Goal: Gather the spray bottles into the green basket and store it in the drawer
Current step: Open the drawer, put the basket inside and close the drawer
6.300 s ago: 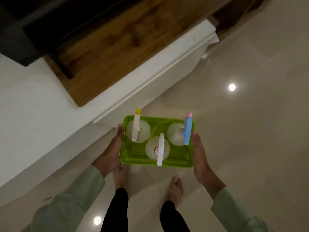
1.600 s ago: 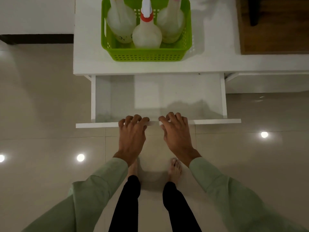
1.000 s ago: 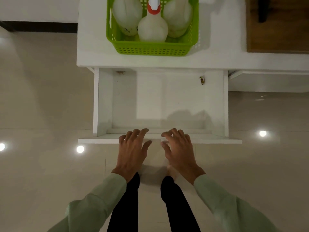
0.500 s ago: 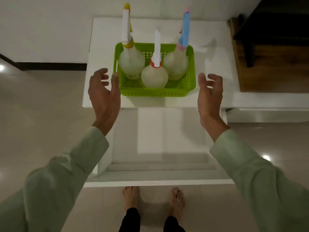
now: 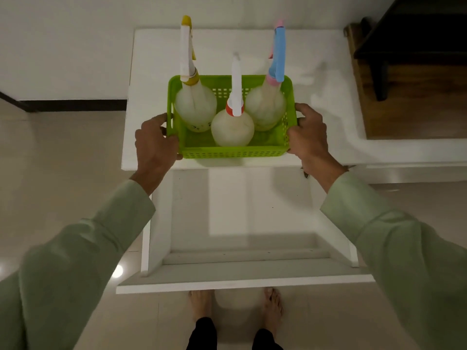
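Note:
The green basket [image 5: 231,150] stands on the white cabinet top [image 5: 149,102], near its front edge. Three spray bottles stand upright in it: one with a yellow cap [image 5: 194,107] at the left, one with a red collar [image 5: 232,127] in the middle front, one with a blue and pink trigger [image 5: 266,104] at the right. My left hand [image 5: 155,142] grips the basket's left side. My right hand [image 5: 307,133] grips its right side. Below the cabinet top, the white drawer [image 5: 242,271] is pulled out wide and its inside is bare.
A dark wooden surface [image 5: 414,107] with a black furniture leg lies to the right of the cabinet top. A white wall runs along the back. Glossy tiled floor surrounds the cabinet, and my bare feet [image 5: 235,305] stand just in front of the drawer.
The drawer went from partly open to fully pulled out. My hands left its front, rose to either side of the basket, and now clasp it.

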